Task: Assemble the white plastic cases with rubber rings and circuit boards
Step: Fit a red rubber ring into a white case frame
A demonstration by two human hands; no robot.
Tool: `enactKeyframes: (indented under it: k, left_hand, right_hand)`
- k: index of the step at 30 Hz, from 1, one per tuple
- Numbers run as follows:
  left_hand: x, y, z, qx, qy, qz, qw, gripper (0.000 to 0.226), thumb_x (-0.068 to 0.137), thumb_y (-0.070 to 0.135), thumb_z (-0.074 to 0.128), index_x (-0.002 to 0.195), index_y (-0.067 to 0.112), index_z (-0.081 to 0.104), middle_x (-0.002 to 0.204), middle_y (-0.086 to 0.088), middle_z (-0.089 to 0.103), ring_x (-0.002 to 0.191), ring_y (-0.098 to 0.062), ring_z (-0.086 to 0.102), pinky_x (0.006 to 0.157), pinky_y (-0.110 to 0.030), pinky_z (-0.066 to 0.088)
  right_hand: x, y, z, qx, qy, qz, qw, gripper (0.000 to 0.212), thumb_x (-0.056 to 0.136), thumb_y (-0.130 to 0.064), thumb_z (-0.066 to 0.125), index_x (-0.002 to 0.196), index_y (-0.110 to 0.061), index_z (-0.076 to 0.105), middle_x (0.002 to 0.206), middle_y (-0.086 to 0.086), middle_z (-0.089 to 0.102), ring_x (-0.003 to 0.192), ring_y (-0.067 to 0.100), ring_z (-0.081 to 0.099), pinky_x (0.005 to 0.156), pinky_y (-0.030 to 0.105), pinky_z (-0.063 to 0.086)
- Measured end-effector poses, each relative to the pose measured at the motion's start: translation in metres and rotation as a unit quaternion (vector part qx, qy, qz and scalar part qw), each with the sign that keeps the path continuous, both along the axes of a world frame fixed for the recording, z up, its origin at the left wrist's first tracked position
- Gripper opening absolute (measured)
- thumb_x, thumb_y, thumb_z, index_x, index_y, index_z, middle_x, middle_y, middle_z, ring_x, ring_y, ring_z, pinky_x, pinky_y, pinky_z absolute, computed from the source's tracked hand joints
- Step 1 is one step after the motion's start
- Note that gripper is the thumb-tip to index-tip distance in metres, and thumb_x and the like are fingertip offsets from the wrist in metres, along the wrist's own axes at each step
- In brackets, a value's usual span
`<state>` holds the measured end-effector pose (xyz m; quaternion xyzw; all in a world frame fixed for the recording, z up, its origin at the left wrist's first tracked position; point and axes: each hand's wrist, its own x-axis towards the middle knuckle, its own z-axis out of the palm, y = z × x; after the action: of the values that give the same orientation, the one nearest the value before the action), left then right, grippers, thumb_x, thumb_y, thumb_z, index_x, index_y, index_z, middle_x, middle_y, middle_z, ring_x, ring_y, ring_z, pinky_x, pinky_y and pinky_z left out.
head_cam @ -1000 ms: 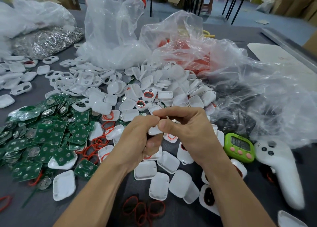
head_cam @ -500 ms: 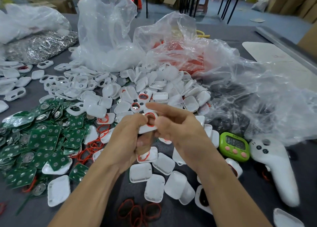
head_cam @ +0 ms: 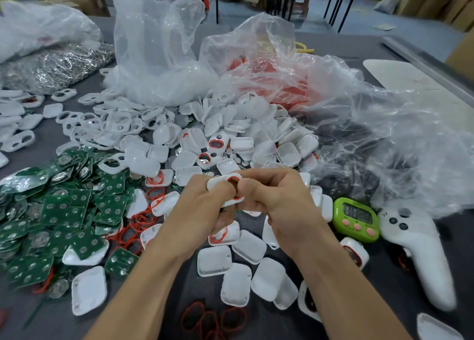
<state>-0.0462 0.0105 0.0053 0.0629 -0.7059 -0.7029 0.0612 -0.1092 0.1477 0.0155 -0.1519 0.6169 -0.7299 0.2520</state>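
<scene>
Both hands meet above the middle of the table on one white plastic case [head_cam: 225,182] with a red rubber ring showing in its oval opening. My left hand [head_cam: 202,211] grips its left end with curled fingers. My right hand [head_cam: 277,198] pinches its right side, thumb against the ring. Loose white cases [head_cam: 214,260] lie below the hands, and a big heap of them [head_cam: 256,139] lies beyond. Green circuit boards [head_cam: 59,211] are piled at the left. Red rubber rings [head_cam: 213,319] lie near the front edge.
Crumpled clear plastic bags [head_cam: 359,124] cover the back and right of the table. A green timer [head_cam: 356,219] and a white controller [head_cam: 420,252] sit at the right. A bag of metal parts [head_cam: 53,65] is at the back left. White frames with two holes [head_cam: 84,124] are scattered there too.
The hands rose slightly and turned the case so its ringed opening now faces up. The right thumb moved onto the ring.
</scene>
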Motion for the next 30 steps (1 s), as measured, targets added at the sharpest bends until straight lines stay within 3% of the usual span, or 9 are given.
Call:
enactKeyframes:
  k: [3, 5, 7, 10, 13, 17, 24, 28, 30]
  left_hand:
    - [-0.001, -0.002, -0.003, 0.002, 0.008, -0.015, 1.000, 0.022, 0.060, 0.025, 0.058, 0.048, 0.027, 0.039, 0.048, 0.006, 0.028, 0.043, -0.011, 0.020, 0.044, -0.021, 0.019]
    - [-0.001, -0.005, -0.004, 0.020, 0.000, -0.049, 0.999, 0.020, 0.057, 0.022, 0.058, 0.048, 0.028, 0.041, 0.047, 0.005, 0.028, 0.043, -0.011, 0.019, 0.045, -0.020, 0.019]
    - [-0.002, -0.007, -0.003, 0.062, -0.021, -0.061, 0.996, 0.014, 0.061, 0.027, 0.055, 0.048, 0.026, 0.054, 0.045, 0.000, 0.030, 0.042, -0.014, 0.019, 0.047, -0.027, 0.017]
    - [-0.003, -0.005, -0.006, 0.109, -0.062, -0.022, 0.992, 0.032, 0.076, 0.034, 0.045, 0.055, 0.018, 0.063, 0.044, -0.004, 0.035, 0.042, -0.017, 0.022, 0.046, -0.032, 0.018]
    - [-0.004, 0.001, -0.005, 0.094, -0.080, 0.005, 0.992, 0.039, 0.088, 0.028, 0.041, 0.058, 0.020, 0.064, 0.048, -0.004, 0.035, 0.044, -0.018, 0.022, 0.046, -0.030, 0.019]
    - [-0.004, 0.002, -0.004, 0.126, -0.102, 0.024, 0.987, 0.032, 0.092, 0.025, 0.044, 0.064, 0.021, 0.061, 0.049, -0.005, 0.033, 0.045, -0.017, 0.020, 0.044, -0.027, 0.016]
    - [-0.004, 0.003, -0.003, 0.075, -0.110, 0.001, 0.991, 0.034, 0.092, 0.024, 0.042, 0.060, 0.022, 0.053, 0.048, -0.004, 0.032, 0.046, -0.018, 0.019, 0.044, -0.026, 0.018]
    - [-0.003, 0.004, -0.002, 0.103, -0.115, 0.015, 0.988, 0.038, 0.095, 0.020, 0.041, 0.060, 0.020, 0.055, 0.048, -0.004, 0.031, 0.046, -0.018, 0.017, 0.045, -0.027, 0.015]
    - [-0.003, 0.005, -0.001, 0.116, -0.122, 0.010, 0.986, 0.040, 0.096, 0.019, 0.040, 0.061, 0.020, 0.058, 0.047, -0.003, 0.032, 0.045, -0.017, 0.018, 0.045, -0.026, 0.014]
  right_hand:
    - [-0.001, 0.000, 0.003, -0.003, -0.021, -0.003, 1.000, 0.023, 0.091, 0.007, 0.065, 0.084, -0.007, 0.082, 0.084, 0.018, 0.077, 0.075, 0.025, 0.072, 0.067, 0.030, 0.061]
    - [-0.001, 0.002, 0.005, 0.009, -0.033, 0.003, 0.999, 0.018, 0.090, 0.003, 0.069, 0.084, -0.008, 0.082, 0.085, 0.025, 0.073, 0.073, 0.035, 0.069, 0.061, 0.027, 0.060]
    - [-0.003, 0.004, 0.006, 0.016, -0.010, -0.001, 1.000, 0.013, 0.081, -0.008, 0.077, 0.092, -0.011, 0.082, 0.090, 0.029, 0.071, 0.070, 0.043, 0.060, 0.070, 0.037, 0.062]
    - [-0.002, 0.006, 0.006, 0.029, 0.100, -0.052, 0.993, 0.018, 0.075, -0.013, 0.078, 0.092, -0.018, 0.082, 0.086, 0.005, 0.079, 0.063, 0.021, 0.065, 0.067, 0.026, 0.055]
    - [0.001, 0.006, 0.006, 0.046, 0.175, -0.069, 0.981, 0.017, 0.078, -0.003, 0.080, 0.079, -0.019, 0.083, 0.091, -0.006, 0.080, 0.076, 0.013, 0.076, 0.068, 0.023, 0.058]
    - [-0.002, 0.011, 0.007, 0.098, 0.198, -0.021, 0.975, 0.018, 0.074, -0.001, 0.081, 0.079, -0.018, 0.083, 0.101, -0.009, 0.079, 0.093, 0.010, 0.076, 0.084, 0.029, 0.061]
    - [-0.004, 0.013, 0.009, 0.123, 0.245, 0.030, 0.961, 0.031, 0.076, 0.006, 0.073, 0.064, -0.022, 0.076, 0.092, -0.005, 0.076, 0.088, 0.013, 0.073, 0.078, 0.028, 0.058]
    - [-0.004, 0.016, 0.012, 0.150, 0.296, 0.047, 0.942, 0.022, 0.079, 0.004, 0.075, 0.074, -0.017, 0.079, 0.100, -0.015, 0.075, 0.091, 0.007, 0.074, 0.079, 0.017, 0.056]
    - [-0.006, 0.019, 0.012, 0.150, 0.295, 0.049, 0.942, 0.022, 0.076, 0.006, 0.074, 0.076, -0.015, 0.080, 0.099, -0.011, 0.077, 0.090, 0.011, 0.075, 0.079, 0.020, 0.058]
